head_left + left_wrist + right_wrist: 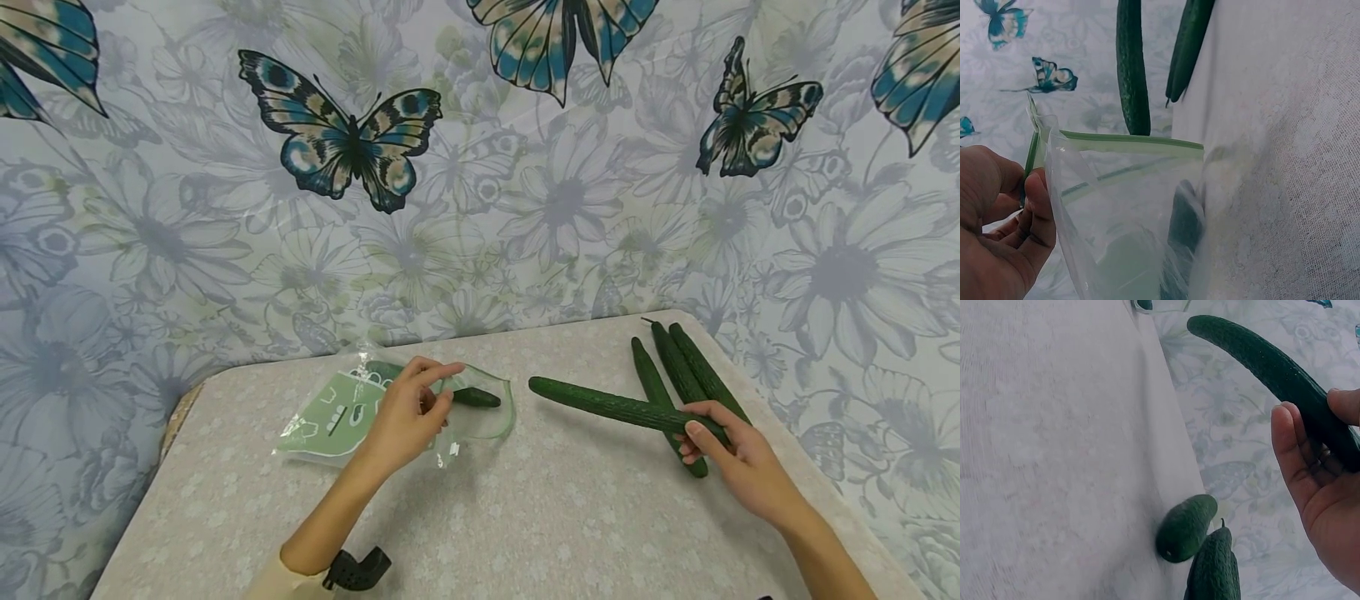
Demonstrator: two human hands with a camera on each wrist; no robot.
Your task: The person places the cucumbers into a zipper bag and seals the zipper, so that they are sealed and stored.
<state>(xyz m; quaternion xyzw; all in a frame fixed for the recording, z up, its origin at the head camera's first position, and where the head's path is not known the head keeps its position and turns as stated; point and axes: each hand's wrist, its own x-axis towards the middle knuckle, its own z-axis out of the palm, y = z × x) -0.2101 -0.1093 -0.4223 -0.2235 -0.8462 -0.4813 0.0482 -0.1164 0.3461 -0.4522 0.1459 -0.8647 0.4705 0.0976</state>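
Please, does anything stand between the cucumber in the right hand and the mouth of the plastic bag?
Nothing visible does. The cucumber points toward the plastic bag, which the left hand holds open by its edge.

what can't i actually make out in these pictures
Bagged cucumber: part of its length is behind the left hand in the head view.
Held cucumber: one end is cut off by the right edge of the right wrist view.
Leftmost loose cucumber: a stretch is covered by the held one, head view.
Bag print: partly behind the left hand, head view.
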